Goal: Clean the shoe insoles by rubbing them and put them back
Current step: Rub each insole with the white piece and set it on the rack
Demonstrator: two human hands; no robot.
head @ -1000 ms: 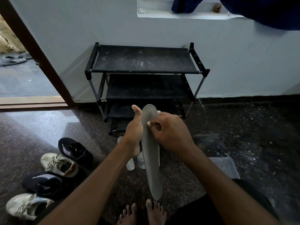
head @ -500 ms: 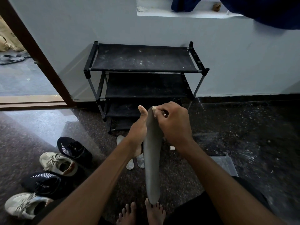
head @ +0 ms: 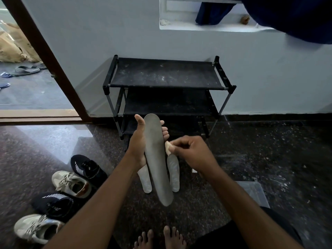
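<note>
The left hand (head: 138,142) grips a grey insole (head: 156,159) at its upper half. The thumb lies along one edge, and the curled fingers (head: 164,130) wrap behind it, with their tips showing at the other edge. The insole hangs tilted, its lower end above the floor (head: 269,159). Just below those fingertips, the right hand (head: 194,151) pinches a small pale piece (head: 168,147) against the insole's edge, fingers clamped on it.

Beneath the fingers, two paler insoles (head: 173,174) lie on the dark, speckled, glossy stone floor, one on either side of the held one. Beyond the fingers a dusty black shoe rack (head: 165,74) stands against a pale wall (head: 125,33). Out past the left thumb, four sneakers (head: 71,184), black and beige by turns, sit in a row. A brown door frame (head: 45,51) opens onto an outer floor with sandals (head: 25,70). Near the right forearm lies a clear plastic lid (head: 255,193).
</note>
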